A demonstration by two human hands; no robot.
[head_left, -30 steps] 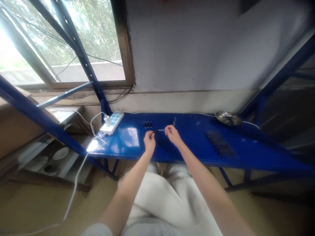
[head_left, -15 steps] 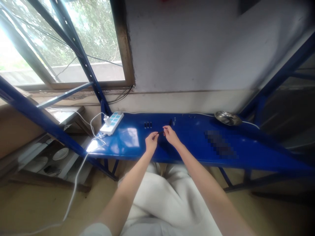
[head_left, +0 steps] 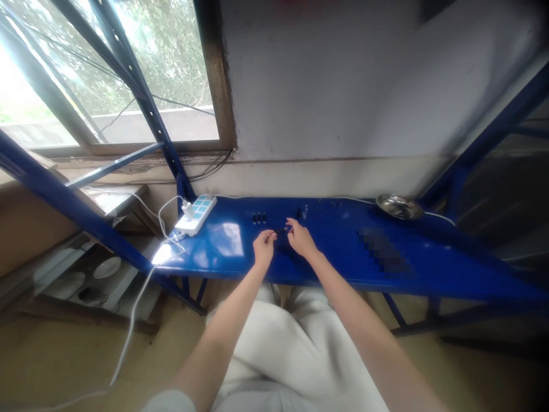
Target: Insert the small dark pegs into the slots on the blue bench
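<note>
In front of me, over the blue table (head_left: 326, 257), my left hand (head_left: 264, 246) pinches a small black cylinder-like piece (head_left: 279, 231). A pale, clear-looking tip shows at its right end. My right hand (head_left: 301, 239) is at that end, with thumb and index finger bent about the tip; the exact contact is too small to make out. Beyond my left hand, several short black pieces (head_left: 259, 218) with light ends stand in a row. Past my right hand are another black piece (head_left: 298, 212) and small clear pieces (head_left: 305, 212).
A white power strip (head_left: 196, 215) with a plugged-in adapter lies at the table's left end, its cable hanging off the edge. Toward the back right sits a shiny metal bowl (head_left: 398, 206). A pixelated dark object (head_left: 386, 250) lies to the right. Tiny bits (head_left: 335, 203) lie near the wall.
The right fingertips have loosened and shifted slightly on the black piece's end, so a pale tip now shows between the hands. My left hand keeps its pinch.
</note>
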